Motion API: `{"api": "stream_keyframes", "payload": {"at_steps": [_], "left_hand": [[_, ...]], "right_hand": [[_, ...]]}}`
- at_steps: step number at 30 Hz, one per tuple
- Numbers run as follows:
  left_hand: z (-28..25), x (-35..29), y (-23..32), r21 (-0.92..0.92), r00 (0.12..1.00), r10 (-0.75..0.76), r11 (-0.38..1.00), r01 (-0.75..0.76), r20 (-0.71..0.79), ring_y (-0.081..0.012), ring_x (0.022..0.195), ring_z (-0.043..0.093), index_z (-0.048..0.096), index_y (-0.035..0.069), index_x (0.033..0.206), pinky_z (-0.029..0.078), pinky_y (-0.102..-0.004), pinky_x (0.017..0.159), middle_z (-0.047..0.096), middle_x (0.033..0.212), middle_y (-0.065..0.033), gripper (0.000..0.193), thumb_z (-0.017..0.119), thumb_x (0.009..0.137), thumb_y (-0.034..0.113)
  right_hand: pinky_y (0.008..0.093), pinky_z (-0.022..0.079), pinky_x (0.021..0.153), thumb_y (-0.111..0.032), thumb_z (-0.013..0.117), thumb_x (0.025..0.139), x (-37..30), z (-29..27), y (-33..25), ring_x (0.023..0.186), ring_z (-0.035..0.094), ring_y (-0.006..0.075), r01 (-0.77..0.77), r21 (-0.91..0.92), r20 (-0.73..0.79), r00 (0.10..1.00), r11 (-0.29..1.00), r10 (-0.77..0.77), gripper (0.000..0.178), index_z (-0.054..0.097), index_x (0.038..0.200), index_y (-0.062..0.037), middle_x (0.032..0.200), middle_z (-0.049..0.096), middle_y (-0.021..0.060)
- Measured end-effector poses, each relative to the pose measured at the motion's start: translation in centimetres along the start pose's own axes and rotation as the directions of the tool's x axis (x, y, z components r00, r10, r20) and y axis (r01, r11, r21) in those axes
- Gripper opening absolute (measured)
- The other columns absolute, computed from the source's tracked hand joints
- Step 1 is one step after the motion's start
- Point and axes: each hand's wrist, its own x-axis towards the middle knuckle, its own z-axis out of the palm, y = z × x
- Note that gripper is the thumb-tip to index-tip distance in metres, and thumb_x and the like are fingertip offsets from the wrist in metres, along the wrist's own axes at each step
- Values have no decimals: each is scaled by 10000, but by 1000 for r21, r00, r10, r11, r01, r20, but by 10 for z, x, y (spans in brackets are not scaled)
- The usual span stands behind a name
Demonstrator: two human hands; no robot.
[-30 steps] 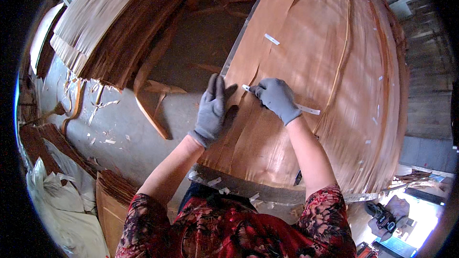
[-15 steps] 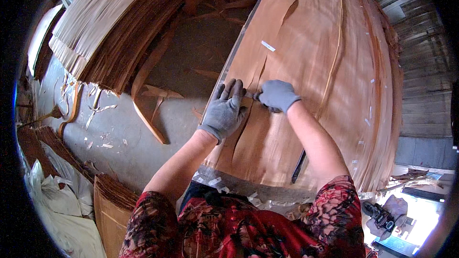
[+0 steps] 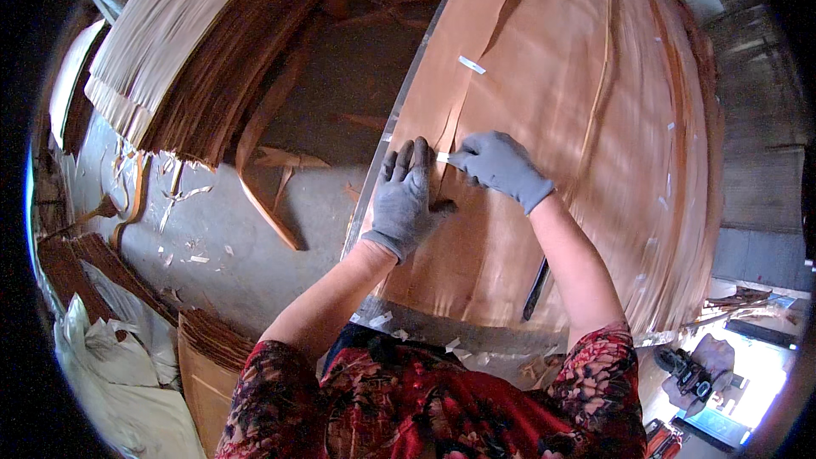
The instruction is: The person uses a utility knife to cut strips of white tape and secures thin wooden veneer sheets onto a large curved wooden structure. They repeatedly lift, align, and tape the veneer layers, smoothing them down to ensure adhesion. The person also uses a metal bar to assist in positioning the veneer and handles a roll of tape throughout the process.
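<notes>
A large sheet of reddish-brown wood veneer [image 3: 544, 102] lies before me, with a lengthwise split and a curled edge. My left hand [image 3: 404, 195], in a grey work glove with darkened fingertips, lies flat beside the split near the sheet's left edge. Its fingers are stretched out and it holds nothing. Just right of it, my right hand [image 3: 503, 168], also gloved, has its fingers closed on a short white strip of tape [image 3: 442, 157] at the split. Its fingertips are partly hidden. Another white piece of tape [image 3: 471, 65] sticks across the split farther up.
A tall veneer stack [image 3: 221, 76] stands at the far left, with loose veneer strips [image 3: 272, 212] on the grey floor. Plastic sheeting [image 3: 127, 391] lies at lower left. A black bar [image 3: 535, 289] rests near the sheet's front edge. A dark bag [image 3: 701, 370] is at lower right.
Both gloved hands remain by the split; my right hand has shifted slightly right and turned. The strip at its fingertips now shows bright white. The split's edges appear closer together near the hands.
</notes>
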Motion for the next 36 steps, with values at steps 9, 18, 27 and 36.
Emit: {"api": "stream_keyframes", "payload": {"at_steps": [9, 18, 27, 36], "left_hand": [[-8, 2, 6, -10, 998, -57, 998, 58, 31, -367, 1280, 300, 235, -84, 1326, 191, -441, 1081, 330, 1351, -261, 926, 707, 672, 371], [-3, 30, -8, -146, 990, -33, 989, 13, -137, -403, 1282, 277, 122, -106, 1351, 211, -445, 1066, 380, 1328, -251, 776, 582, 780, 148], [50, 106, 0, -54, 962, 97, 992, -114, -257, -387, 1305, 238, 257, -39, 1347, 208, -466, 1050, 505, 1225, -203, 747, 611, 773, 282], [54, 102, -17, -148, 935, 167, 964, -222, -314, -434, 1289, 239, 249, -51, 1341, 231, -500, 1035, 541, 1189, -173, 728, 598, 796, 282]], "right_hand": [[436, 506, 650, -284, 572, 763, -3, -2, -18, 754, 637, 342, 29, -534, -142, 982, 845, -124, 219, 668, 762, -88, 777, 649, 159], [439, 492, 726, -251, 563, 734, 7, 7, 19, 815, 624, 352, -97, -377, -104, 993, 921, 62, 228, 666, 789, -55, 826, 637, 191], [457, 481, 711, -247, 539, 749, -3, 19, 19, 818, 610, 346, -61, -389, -225, 974, 919, -30, 221, 631, 794, -50, 821, 639, 160], [368, 467, 554, -145, 547, 807, -98, 85, 10, 620, 625, 268, 147, 264, 30, 987, 953, -160, 155, 597, 765, -5, 699, 610, 188]]}}
